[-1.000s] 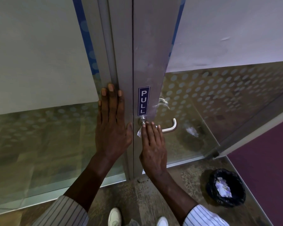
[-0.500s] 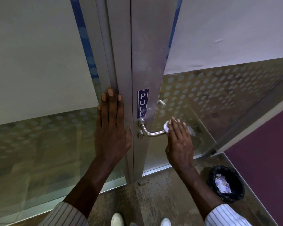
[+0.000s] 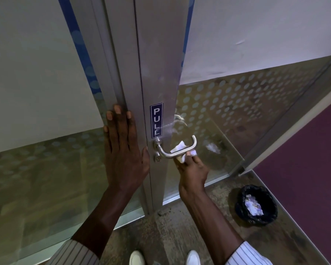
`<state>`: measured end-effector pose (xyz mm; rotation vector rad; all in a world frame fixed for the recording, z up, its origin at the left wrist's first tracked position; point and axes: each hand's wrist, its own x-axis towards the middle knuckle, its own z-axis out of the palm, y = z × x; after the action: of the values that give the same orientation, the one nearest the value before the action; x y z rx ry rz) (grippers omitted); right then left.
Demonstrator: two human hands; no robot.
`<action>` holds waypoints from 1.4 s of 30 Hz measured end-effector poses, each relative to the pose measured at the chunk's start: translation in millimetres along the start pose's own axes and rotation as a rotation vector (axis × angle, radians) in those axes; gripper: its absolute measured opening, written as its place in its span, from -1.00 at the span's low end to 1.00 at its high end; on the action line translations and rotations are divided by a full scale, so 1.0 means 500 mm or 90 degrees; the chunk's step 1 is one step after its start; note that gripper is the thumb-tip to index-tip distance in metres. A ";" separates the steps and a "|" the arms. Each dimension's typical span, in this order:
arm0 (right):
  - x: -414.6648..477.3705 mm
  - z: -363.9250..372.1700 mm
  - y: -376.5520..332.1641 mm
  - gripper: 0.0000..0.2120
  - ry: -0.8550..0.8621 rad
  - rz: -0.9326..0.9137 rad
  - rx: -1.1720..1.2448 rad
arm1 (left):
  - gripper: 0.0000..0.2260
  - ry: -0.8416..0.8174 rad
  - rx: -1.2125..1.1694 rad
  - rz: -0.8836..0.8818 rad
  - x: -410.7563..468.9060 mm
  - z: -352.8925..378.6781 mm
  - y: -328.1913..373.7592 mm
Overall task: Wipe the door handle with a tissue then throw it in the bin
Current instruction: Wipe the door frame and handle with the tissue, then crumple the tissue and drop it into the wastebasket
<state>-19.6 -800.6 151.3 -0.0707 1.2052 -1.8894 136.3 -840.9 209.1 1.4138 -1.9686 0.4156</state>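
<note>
A curved steel door handle (image 3: 167, 153) juts from the metal door stile below a blue PULL sign (image 3: 156, 120). My right hand (image 3: 193, 172) reaches up from below and is shut on a white tissue (image 3: 180, 148), which is pressed around the handle's bar near its outer bend. My left hand (image 3: 125, 152) lies flat, fingers spread, against the door frame just left of the handle and holds nothing. A small bin lined with a black bag (image 3: 256, 205) stands on the floor at the lower right, with crumpled white paper inside.
Frosted, dotted glass panels (image 3: 237, 104) flank the stile on both sides. A purple floor area (image 3: 304, 169) lies to the right beyond the door. My white shoes (image 3: 193, 258) show at the bottom edge on the mottled floor.
My right hand with the tissue slid from the handle's base out along the bar, then dropped beneath it near the outer bend. My left hand stayed flat on the frame.
</note>
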 end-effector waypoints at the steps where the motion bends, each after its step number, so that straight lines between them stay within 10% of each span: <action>1: -0.012 0.009 0.007 -0.73 -0.001 0.031 0.017 | -0.05 0.003 -0.006 -0.004 -0.001 0.002 0.002; 12: -0.075 -0.029 0.037 -0.79 -0.117 0.112 -0.047 | -0.12 -0.047 -0.102 0.016 -0.029 -0.006 0.004; 23: -0.196 -0.259 0.010 -0.89 -0.002 -0.387 -0.725 | -0.69 -0.238 -0.507 0.200 -0.191 0.013 0.099; 31: -0.232 -0.398 -0.027 -0.67 0.125 -0.308 -0.674 | -0.91 -0.716 -0.654 -0.032 -0.273 0.035 0.203; 42: -0.091 -0.557 -0.129 -0.84 0.078 -0.182 -0.551 | -0.82 -0.813 -0.609 -0.085 -0.295 0.164 0.414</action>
<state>-161.4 -561.9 70.0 -0.6243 2.1098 -1.4732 -54.5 -710.7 75.1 1.1319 -2.3016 -1.6597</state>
